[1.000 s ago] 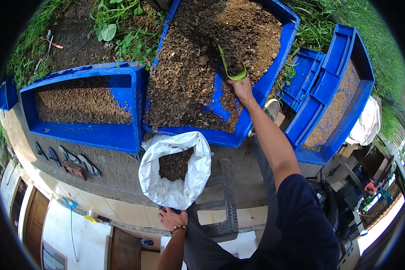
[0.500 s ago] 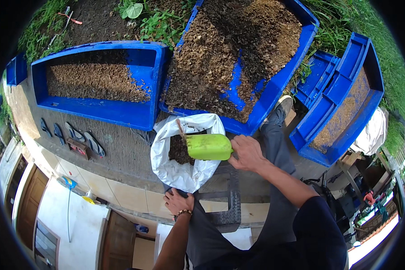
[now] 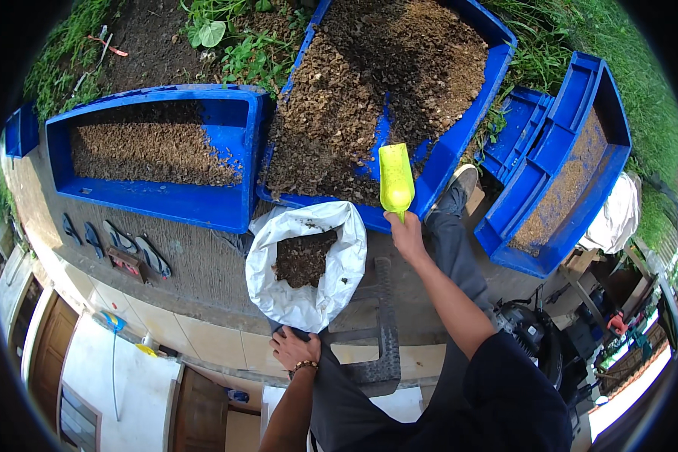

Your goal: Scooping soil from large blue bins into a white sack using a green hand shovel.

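My right hand (image 3: 405, 235) is closed round the handle of a lime-green scoop (image 3: 396, 177). The scoop points away from me over the near edge of the large blue tray (image 3: 471, 128), and no load shows in it. Crumbly brown and dark material (image 3: 331, 105) covers much of that tray, with bare blue floor between the heaps. In front of me stands a white sack (image 3: 346, 279), its mouth folded open, dark crumbly soil-like material (image 3: 305, 260) inside. Against the sack's near side, my left hand (image 3: 295, 349) rests on my knee with fingers spread.
A second blue tray (image 3: 158, 197) with brown material lies at left. Another blue tray (image 3: 572, 181) sits at right beside a smaller blue one (image 3: 521, 128). Sandals (image 3: 154, 258) lie on the concrete. A dark stool (image 3: 388, 346) stands near my legs.
The scoop has swung from above the sack's mouth to the right and away, turning from sideways to pointing at the large tray. My left hand stays on my knee.
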